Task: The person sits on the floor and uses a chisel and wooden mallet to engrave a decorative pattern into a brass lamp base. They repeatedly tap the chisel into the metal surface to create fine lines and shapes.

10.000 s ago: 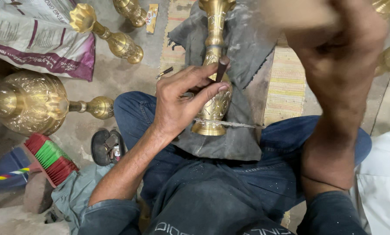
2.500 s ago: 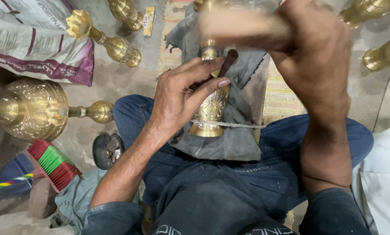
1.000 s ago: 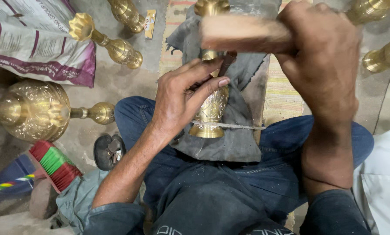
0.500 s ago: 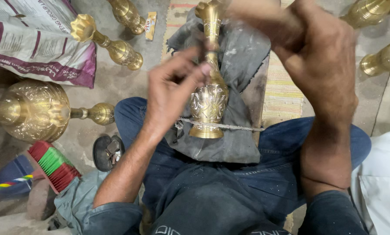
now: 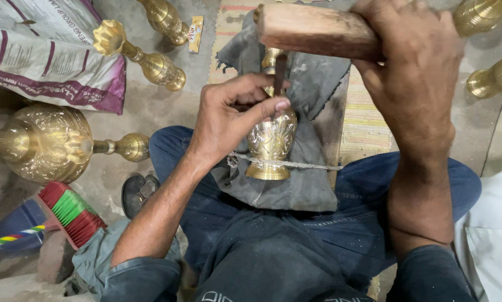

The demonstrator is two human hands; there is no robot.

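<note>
Left hand (image 5: 234,114) pinched with fingers curled low; right hand (image 5: 413,72) raised in a closed fist.

Bare forearms, both sleeves of a dark grey-blue work shirt rolled up to the elbows, the cloth dusty and flecked with pale specks. Left hand (image 5: 231,114) and right hand (image 5: 413,67) bare, no gloves, rings or watch, nails short. Blue denim trousers on both legs, faded over the thighs; the shirt front dark, creased and speckled with dust, a strip of pale lettering at its lower edge, and a dark worn shoe (image 5: 138,193) beside the left knee.
</note>
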